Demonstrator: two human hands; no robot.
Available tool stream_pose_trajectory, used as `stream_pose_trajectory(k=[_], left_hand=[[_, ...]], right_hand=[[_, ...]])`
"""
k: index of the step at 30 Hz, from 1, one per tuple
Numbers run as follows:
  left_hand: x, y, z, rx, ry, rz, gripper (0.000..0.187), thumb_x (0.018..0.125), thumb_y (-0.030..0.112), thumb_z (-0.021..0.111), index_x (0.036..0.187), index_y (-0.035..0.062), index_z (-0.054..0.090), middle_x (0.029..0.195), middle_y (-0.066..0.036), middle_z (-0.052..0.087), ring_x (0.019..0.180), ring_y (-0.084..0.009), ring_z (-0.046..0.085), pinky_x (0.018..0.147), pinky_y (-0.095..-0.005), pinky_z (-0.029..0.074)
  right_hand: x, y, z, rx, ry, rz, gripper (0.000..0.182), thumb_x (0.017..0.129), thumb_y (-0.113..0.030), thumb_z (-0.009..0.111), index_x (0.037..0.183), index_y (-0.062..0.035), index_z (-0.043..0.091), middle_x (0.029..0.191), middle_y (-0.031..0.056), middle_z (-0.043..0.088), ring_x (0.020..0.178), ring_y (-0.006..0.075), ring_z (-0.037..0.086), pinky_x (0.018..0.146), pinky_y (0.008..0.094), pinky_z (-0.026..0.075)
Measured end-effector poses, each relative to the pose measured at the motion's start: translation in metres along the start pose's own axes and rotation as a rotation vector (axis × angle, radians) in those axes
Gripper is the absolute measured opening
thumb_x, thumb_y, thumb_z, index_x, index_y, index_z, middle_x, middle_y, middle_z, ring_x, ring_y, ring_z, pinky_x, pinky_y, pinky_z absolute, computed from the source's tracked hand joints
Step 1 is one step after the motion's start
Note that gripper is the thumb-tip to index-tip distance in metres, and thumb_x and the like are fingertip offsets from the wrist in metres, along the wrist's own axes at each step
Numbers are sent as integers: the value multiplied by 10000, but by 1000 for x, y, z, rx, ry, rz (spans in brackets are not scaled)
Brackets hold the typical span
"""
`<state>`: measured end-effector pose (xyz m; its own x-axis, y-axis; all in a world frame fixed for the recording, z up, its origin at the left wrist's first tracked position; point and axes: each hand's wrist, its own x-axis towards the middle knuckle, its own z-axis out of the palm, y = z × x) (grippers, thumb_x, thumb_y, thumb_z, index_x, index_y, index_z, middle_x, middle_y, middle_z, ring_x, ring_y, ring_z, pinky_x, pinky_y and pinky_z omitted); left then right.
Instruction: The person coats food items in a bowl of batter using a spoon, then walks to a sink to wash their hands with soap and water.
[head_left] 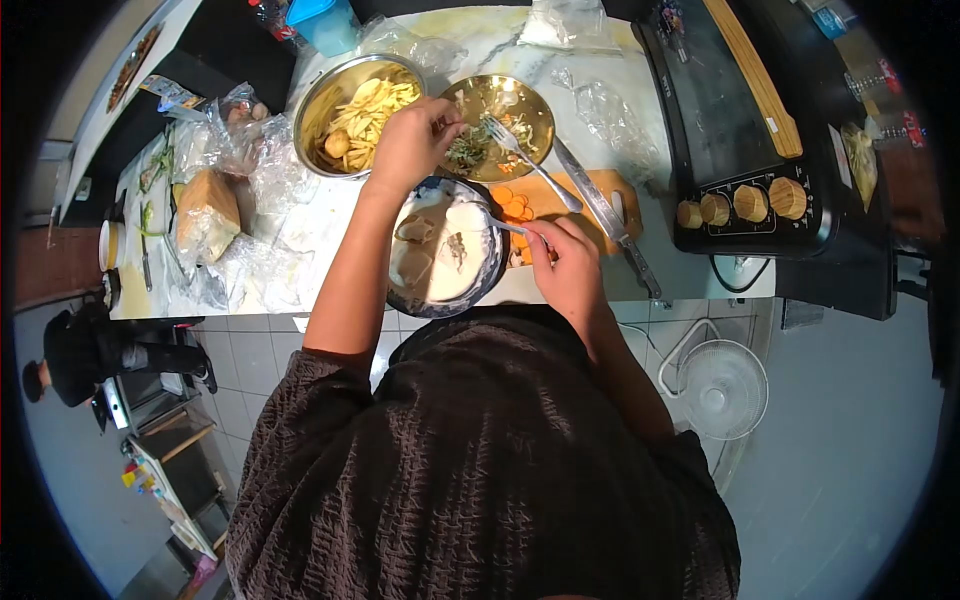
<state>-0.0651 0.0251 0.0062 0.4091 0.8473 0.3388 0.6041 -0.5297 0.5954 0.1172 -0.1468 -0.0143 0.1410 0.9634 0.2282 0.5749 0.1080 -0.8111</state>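
Observation:
My right hand (568,264) is closed on the handle of a utensil (510,227) that reaches over a dark bowl (493,268) of creamy white mixture (462,250). My left hand (412,142) is raised between a steel bowl of cut potatoes (368,112) and a metal plate (540,105) with chopped greens, its fingertips pinched together; what they hold, if anything, is too small to name. A fork (530,162) rests across the plate's edge. Sliced carrots (514,205) lie on a wooden board (600,190), and a large knife (605,215) lies across the board.
At the right stands a black oven (750,205) with wooden-looking knobs. A plastic-wrapped block (207,212) and plastic bags (270,160) lie at the left, with a small knife (146,262). Another person (85,355) stands far left. A fan (722,388) is on the floor.

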Motion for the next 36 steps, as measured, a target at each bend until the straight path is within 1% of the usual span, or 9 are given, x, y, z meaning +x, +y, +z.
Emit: stream_pose_trajectory(k=[3, 8, 10, 13, 18, 25, 29, 31, 36], left_hand=[[1, -3, -1, 105, -83, -69, 153, 786, 139, 673, 892, 29, 668, 854, -130, 617, 708, -309, 607, 671, -382, 489], [-1, -6, -4, 39, 81, 146, 168, 825, 204, 663, 880, 50, 702, 858, -105, 651, 753, -281, 625, 677, -341, 493], [-9, -4, -11, 85, 78, 95, 189, 815, 220, 671, 868, 42, 700, 854, -104, 646, 734, -287, 620, 668, -348, 493], [-26, -2, -23, 155, 55, -37, 216, 790, 225, 697, 855, 18, 690, 869, -103, 634, 674, -292, 611, 632, -355, 491], [-63, 6, -49, 50, 137, -85, 199, 811, 192, 676, 909, 19, 680, 868, -109, 637, 658, -254, 610, 605, -323, 485], [-125, -2, -76, -6, 288, -328, 181, 798, 144, 689, 943, 36, 683, 855, -88, 639, 603, -165, 527, 550, -277, 457], [-147, -11, -80, -52, 315, -448, 184, 810, 152, 680, 960, 45, 688, 849, -69, 650, 611, -139, 521, 514, -275, 436], [-153, -13, -80, -82, 310, -475, 185, 812, 152, 677, 959, 40, 686, 841, -69, 654, 610, -136, 517, 517, -269, 431], [-160, -13, -66, -245, 254, -525, 170, 814, 140, 669, 935, 20, 675, 825, -65, 661, 624, -117, 509, 538, -250, 408]], right_hand=[[1, 0, -1, -22, -3, 11, 120, 840, -72, 600, 931, -11, 649, 765, 120, 565, 647, 259, 572, 575, 325, 454], [4, 1, 2, -128, 1, -81, 121, 838, -71, 596, 932, -20, 652, 770, 123, 566, 672, 287, 576, 585, 344, 457], [8, -2, 8, -187, 18, -149, 128, 799, -98, 610, 907, -54, 664, 788, 104, 560, 760, 299, 572, 679, 407, 458], [16, -5, 17, -329, 4, -255, 143, 767, -84, 615, 899, -70, 669, 796, 91, 555, 774, 293, 564, 701, 402, 453], [30, -16, 19, -421, -58, -379, 164, 740, -26, 602, 883, -62, 672, 741, 108, 554, 700, 313, 561, 632, 401, 455], [50, 4, 35, -195, -254, -215, 68, 717, -75, 649, 776, -66, 683, 718, 104, 590, 709, 301, 592, 655, 373, 477], [61, 18, 35, -75, -347, -247, 88, 738, -91, 646, 810, -66, 691, 763, 105, 623, 702, 286, 614, 635, 353, 487], [64, 17, 25, -57, -401, -51, 99, 765, -103, 638, 838, -62, 691, 800, 118, 642, 697, 264, 630, 624, 334, 494], [59, -10, 22, -24, -337, -33, 118, 784, -108, 634, 871, -48, 685, 814, 124, 636, 705, 255, 625, 623, 332, 491]])
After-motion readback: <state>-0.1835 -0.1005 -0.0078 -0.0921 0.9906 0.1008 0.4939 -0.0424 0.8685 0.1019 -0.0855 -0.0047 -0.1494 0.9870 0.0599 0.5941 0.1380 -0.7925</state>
